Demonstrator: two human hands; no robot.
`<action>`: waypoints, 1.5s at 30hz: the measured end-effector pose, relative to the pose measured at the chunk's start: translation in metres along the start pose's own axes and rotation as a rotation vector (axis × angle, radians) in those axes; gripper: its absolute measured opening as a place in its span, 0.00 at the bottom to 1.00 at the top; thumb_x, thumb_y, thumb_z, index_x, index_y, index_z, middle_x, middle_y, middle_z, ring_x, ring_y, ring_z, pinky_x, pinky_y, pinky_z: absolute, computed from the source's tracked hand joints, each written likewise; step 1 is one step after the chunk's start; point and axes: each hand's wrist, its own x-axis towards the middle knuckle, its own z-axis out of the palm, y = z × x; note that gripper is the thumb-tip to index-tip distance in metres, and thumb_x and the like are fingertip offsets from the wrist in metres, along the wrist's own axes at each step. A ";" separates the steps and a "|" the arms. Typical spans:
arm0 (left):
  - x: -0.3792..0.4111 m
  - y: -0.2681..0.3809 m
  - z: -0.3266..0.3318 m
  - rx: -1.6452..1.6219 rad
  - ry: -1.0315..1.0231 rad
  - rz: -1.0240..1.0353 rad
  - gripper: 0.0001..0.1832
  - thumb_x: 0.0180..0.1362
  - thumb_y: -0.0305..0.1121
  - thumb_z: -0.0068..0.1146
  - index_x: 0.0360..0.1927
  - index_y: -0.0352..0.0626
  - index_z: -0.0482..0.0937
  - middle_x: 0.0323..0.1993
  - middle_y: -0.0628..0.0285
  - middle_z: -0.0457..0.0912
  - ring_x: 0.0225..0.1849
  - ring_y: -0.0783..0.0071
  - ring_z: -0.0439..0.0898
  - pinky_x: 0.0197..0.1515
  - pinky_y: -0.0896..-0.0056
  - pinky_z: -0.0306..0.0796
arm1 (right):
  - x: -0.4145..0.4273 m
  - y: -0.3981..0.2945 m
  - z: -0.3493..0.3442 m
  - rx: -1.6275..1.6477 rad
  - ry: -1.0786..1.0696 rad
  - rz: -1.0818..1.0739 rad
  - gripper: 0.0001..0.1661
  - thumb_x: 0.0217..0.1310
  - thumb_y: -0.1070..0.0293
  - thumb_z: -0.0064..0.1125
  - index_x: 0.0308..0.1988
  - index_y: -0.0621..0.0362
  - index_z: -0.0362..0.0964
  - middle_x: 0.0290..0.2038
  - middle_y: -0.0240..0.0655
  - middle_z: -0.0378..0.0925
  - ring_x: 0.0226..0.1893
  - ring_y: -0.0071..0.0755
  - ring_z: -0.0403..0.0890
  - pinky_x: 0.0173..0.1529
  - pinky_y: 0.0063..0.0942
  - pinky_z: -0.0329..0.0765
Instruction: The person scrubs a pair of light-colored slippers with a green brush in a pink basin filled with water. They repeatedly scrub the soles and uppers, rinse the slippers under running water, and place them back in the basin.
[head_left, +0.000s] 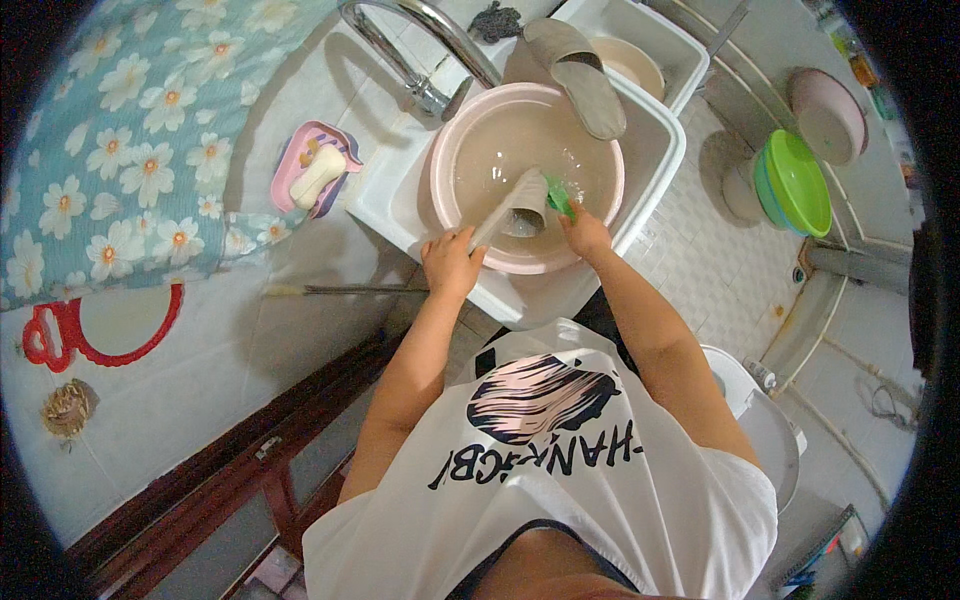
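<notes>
A pink plastic basin (444, 161) with cloudy water stands in the white sink (401, 225). My left hand (454, 261) grips the sole end of a light grey slipper (504, 208), which tilts down into the basin with its upper near the water. In my right hand (586, 231) is a green brush (557, 195), held against or close beside the slipper; its bristles are hidden. Another grey slipper (592, 97) lies across the basin's far right rim, with a further slipper upper (551, 43) just beyond it.
A chrome faucet (427, 94) arches over the sink's far left. On the left wall hangs a pink soap dish (287, 169) with a soap bar (319, 176). A beige basin (634, 64) sits in the further white tub (694, 64). At right are a green basin (799, 184) and a pink basin (825, 112).
</notes>
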 end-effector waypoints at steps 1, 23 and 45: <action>-0.001 -0.001 0.002 0.003 0.016 0.004 0.23 0.47 0.43 0.57 0.47 0.46 0.75 0.41 0.56 0.77 0.46 0.58 0.73 0.52 0.58 0.59 | -0.001 -0.002 -0.001 0.023 0.015 0.014 0.28 0.58 0.51 0.44 0.56 0.47 0.59 0.45 0.50 0.72 0.44 0.53 0.74 0.49 0.42 0.69; 0.014 0.000 0.004 0.042 0.021 0.012 0.20 0.46 0.44 0.58 0.43 0.47 0.77 0.39 0.56 0.78 0.42 0.58 0.75 0.45 0.56 0.65 | -0.074 -0.051 -0.030 -0.112 -0.053 -0.300 0.26 0.58 0.49 0.43 0.57 0.36 0.58 0.33 0.48 0.77 0.32 0.53 0.78 0.37 0.46 0.74; 0.019 -0.001 0.003 0.031 -0.066 -0.075 0.23 0.47 0.45 0.57 0.46 0.47 0.75 0.40 0.56 0.77 0.43 0.60 0.75 0.47 0.56 0.64 | -0.056 -0.035 -0.045 0.094 -0.082 -0.362 0.26 0.56 0.51 0.46 0.55 0.41 0.61 0.40 0.49 0.75 0.40 0.53 0.76 0.46 0.44 0.71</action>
